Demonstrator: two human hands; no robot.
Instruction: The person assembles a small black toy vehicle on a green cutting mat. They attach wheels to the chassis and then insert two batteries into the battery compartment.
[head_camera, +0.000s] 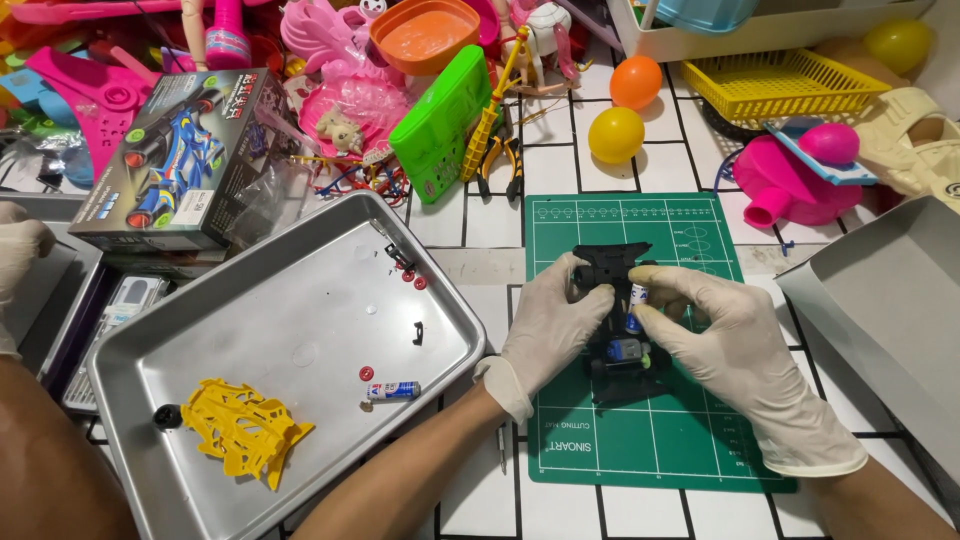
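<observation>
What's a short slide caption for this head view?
Gloved left hand and right hand press a battery into a black toy car chassis.

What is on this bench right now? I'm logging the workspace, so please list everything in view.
chassis: one, black, on the mat, held by both hands
battery: one, white and blue, at the right fingers, in the chassis
mat: one, green, on the tiled table
tray: one, silver, left of the mat
shell: one, yellow, in the tray
spare battery: one, white, blue and red, in the tray
box: one, dark, behind the tray
balls: two, yellow and orange, behind the mat
basket: one, yellow, back right
case: one, green, behind the tray
pliers: one, yellow-handled, beside the case
left hand: gloved, white, on the chassis
right hand: gloved, white, on the battery
</observation>
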